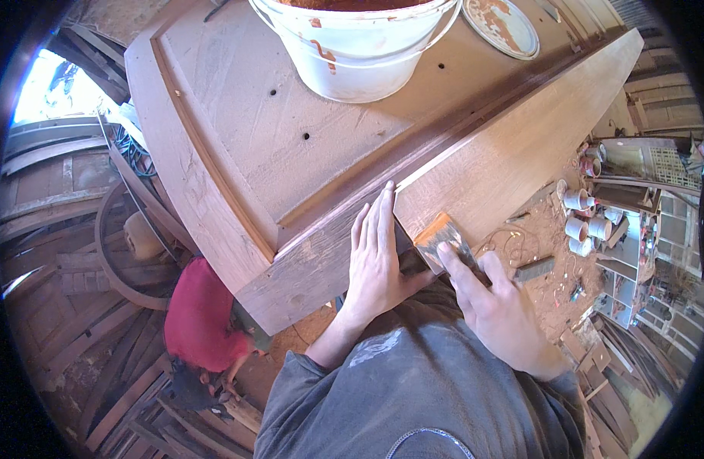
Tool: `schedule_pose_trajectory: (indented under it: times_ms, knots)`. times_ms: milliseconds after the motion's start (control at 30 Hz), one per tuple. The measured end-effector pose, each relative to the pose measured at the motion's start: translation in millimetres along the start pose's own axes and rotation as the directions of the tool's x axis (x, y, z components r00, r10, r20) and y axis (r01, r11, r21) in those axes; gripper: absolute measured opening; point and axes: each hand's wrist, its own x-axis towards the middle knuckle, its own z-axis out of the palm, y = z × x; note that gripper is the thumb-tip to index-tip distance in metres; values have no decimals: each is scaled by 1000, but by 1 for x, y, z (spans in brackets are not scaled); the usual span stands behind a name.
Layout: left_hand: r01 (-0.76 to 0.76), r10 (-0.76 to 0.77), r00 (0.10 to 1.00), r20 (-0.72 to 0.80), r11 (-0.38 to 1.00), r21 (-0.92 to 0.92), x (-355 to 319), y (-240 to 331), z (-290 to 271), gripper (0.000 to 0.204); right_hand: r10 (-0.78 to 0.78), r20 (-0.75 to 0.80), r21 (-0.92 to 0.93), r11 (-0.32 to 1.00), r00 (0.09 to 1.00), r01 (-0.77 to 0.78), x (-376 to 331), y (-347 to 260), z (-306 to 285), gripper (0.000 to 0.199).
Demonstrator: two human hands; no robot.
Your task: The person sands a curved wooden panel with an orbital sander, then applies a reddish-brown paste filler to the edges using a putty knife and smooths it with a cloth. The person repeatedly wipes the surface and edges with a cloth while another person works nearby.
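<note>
My right hand grips a scraper, its index finger pressed along the top. Orange-brown paste coats the scraper's far edge, which lies over the near edge of a long wooden board. My left hand is stretched out, fingers straight and close together, thumb pointing right towards the scraper. Its fingertips touch the wood at the board's left end. Beyond my hands, a white bucket with brown paste inside stands on the large wooden panel. Paste streaks run down the bucket's side.
A paste-smeared round lid lies right of the bucket. At the lower left, a person in a red shirt bends down. Several paint buckets stand on the floor at right, near stacked wood scraps. Curved wooden pieces lean at left.
</note>
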Motion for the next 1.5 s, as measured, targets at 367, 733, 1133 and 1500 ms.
schedule_pose_trajectory:
  times_ms: [367, 733, 1133, 1500]
  knots:
    - [25, -25, 1000, 12, 1000, -1, 0, 0, 0, 126, -40, -91, 18, 999, 995, 42, 7, 24, 0, 55]
    - [44, -45, 999, 20, 999, 13, 1, 2, -1, 125, -40, -186, 41, 998, 982, 48, 9, 33, 3, 51]
    - [3, -3, 1000, 2, 1000, 24, -2, -2, 1, 125, -31, -91, 16, 999, 995, 33, -1, 41, -25, 49]
    - [-15, 15, 999, -36, 1000, -3, -1, -2, -1, 119, -346, 445, -320, 800, 826, 508, 61, -7, -82, 50]
